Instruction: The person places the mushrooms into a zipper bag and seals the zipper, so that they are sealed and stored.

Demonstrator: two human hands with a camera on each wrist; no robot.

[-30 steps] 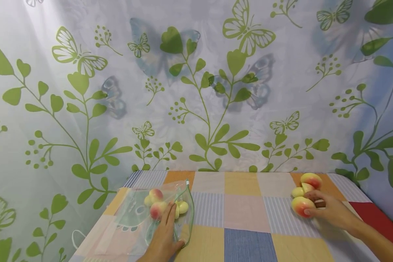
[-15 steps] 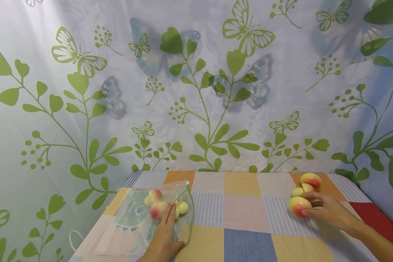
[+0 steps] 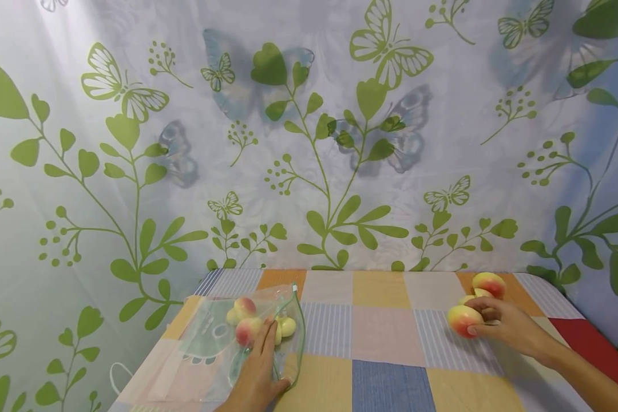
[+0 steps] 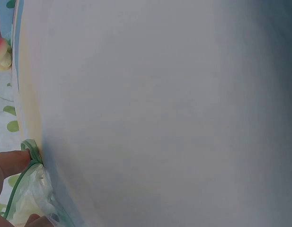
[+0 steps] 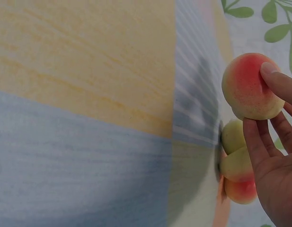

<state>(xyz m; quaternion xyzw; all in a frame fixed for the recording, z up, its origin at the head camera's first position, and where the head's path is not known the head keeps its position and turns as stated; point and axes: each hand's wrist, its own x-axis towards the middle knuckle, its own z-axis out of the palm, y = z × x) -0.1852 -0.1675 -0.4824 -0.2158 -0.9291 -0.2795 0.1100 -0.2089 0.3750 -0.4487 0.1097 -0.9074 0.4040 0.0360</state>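
Note:
My left hand (image 3: 260,363) rests on a clear zip bag (image 3: 211,326) with a green edge, fingers straight and thumb spread at its mouth. In the left wrist view the thumb touches the green zip strip (image 4: 34,153). Inside the bag lie several toy mushrooms (image 3: 247,331) in yellow and red. My right hand (image 3: 510,329) pinches a toy mushroom (image 3: 462,321) with a red-and-yellow cap, thumb on one side and fingertips on the other. In the right wrist view this mushroom (image 5: 250,87) is raised off the cloth. Its stem is mostly hidden.
Behind the right hand are more toy mushrooms (image 3: 489,284), partly covered by it. A patchwork cloth (image 3: 386,332) covers the table. A curtain with green leaves and butterflies (image 3: 309,143) hangs right behind the table. A white loop (image 3: 118,375) shows beyond the left edge.
My right hand has lifted its toy mushroom from the cloth and moved it slightly left and up. My left hand and the bag have stayed in place.

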